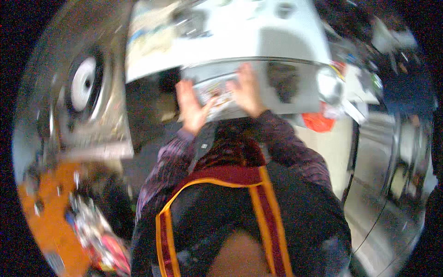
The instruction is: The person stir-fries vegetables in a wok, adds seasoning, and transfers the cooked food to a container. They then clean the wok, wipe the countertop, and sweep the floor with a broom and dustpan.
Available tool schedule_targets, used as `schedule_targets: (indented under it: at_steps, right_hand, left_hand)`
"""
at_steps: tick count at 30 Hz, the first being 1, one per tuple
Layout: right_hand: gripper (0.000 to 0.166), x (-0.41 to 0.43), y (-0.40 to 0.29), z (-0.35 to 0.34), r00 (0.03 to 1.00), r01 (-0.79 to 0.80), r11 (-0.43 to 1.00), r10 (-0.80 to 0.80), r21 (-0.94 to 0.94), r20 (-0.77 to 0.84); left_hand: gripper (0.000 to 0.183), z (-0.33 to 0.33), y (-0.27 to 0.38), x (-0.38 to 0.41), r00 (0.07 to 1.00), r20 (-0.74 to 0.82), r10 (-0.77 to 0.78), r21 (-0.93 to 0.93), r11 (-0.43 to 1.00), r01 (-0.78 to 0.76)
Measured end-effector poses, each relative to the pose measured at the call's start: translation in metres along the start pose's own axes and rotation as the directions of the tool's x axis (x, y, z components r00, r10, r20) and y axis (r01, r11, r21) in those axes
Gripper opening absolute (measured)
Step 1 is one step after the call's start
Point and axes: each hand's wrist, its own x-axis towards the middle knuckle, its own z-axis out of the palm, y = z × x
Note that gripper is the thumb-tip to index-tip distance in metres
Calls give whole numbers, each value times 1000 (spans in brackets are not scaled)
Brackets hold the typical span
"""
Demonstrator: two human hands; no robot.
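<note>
Motion blur softens the whole view. My left hand (192, 109) has its fingers stretched forward and its thumb out to the right. Opposite it, my right hand (248, 93) is spread too, its thumb pointing left. Between the hands lies a flat item with a multicoloured print (216, 92), too blurred to name. Both thumbs come close to it or touch it; I cannot tell which. Under the hands is a grey panel or shelf (238, 111) in front of my body, below a bright white surface (225, 45). Neither hand appears to grip anything.
To the right are a round, shiny metal-looking object (330, 85) and a red item (318, 118). A dark patch (283, 81) marks the grey panel. At left is a white disc-like object (83, 83). Mixed items lie beside an orange surface (52, 207) at lower left.
</note>
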Motion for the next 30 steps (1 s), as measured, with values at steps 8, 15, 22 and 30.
schedule_targets:
  at_steps: [8,15,22,30]
  right_hand:
    - [25,-66,16,-67,918,-330,722,396,608,28]
    - [26,-185,78,-199,704,-476,401,707,783,66]
    - [45,-289,193,-336,478,-516,110,860,850,179]
    - [41,-445,370,-452,276,-389,196,957,900,-89]
  left_hand:
    - [44,-21,86,-19,967,169,-193,-794,555,249]
    - [58,22,215,-24,384,915,-120,-342,270,900]
    - [59,120,427,-40,165,971,174,-224,412,883]
    - [35,265,589,-55,363,868,339,-490,464,738]
